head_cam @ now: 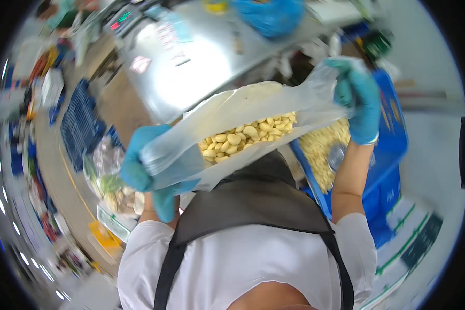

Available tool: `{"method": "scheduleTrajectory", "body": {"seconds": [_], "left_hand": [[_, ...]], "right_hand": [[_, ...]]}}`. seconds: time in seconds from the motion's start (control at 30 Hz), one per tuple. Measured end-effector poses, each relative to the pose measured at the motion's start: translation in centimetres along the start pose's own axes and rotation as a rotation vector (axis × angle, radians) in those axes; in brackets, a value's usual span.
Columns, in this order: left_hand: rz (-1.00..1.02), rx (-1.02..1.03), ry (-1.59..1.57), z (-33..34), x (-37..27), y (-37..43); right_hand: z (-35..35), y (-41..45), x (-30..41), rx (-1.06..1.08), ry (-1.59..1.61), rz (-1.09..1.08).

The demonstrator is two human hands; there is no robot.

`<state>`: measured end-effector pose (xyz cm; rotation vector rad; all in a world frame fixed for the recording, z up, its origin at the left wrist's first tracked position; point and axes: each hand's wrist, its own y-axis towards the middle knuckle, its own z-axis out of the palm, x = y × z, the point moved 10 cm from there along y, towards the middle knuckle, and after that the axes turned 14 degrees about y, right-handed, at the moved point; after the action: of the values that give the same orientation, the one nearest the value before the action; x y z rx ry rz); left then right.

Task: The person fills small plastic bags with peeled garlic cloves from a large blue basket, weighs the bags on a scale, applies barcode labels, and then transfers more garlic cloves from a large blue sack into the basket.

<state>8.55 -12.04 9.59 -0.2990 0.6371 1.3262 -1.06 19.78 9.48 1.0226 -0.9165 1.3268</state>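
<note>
Between my two gloved hands a clear plastic bag [271, 101] is stretched, its mouth spread wide towards me. Peeled garlic cloves [236, 138] lie inside it. My left hand [149, 164], in a teal glove, grips the bag's left end. The right end is bunched in my right hand [358, 99], gloved alike and held higher. Below my right forearm, a blue crate [387, 135] holds many more pale garlic cloves [317, 151], with a clear round container [336, 157] lying on them.
Ahead is a steel table [193, 73] with a digital scale [123, 21], a blue plastic bag [271, 15] and a knife-like tool [237, 42]. Blue slatted crates [81, 124] stand to the left, near bagged vegetables [114, 186]. A person [64, 15] is at the far upper left.
</note>
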Motion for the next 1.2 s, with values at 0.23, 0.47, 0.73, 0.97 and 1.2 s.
{"method": "scheduleTrajectory", "body": {"seconds": [0.23,0.47,0.73,0.97,1.2], "left_hand": [[0.439,-0.229,0.071,-14.0,-21.1,-14.8],[0.166,-1.175,0.856,-27.4,-36.0,-25.4],[-0.203,-1.26,0.969,-56.6,-33.4,-31.1],[-0.315,-1.507,1.26,-63.0,-31.1,-32.5],[-0.221,-1.804,1.395,-56.6,-31.5,-37.3]], "right_hand": [[32.0,0.3,-11.9,0.436,0.131,0.237],[57.6,0.9,-24.1,0.771,0.024,0.375],[62.0,3.4,-50.3,0.689,-0.212,0.567],[59.3,5.8,-56.4,0.651,-0.682,0.461],[54.9,1.2,-48.3,0.799,-0.684,0.369]]}}
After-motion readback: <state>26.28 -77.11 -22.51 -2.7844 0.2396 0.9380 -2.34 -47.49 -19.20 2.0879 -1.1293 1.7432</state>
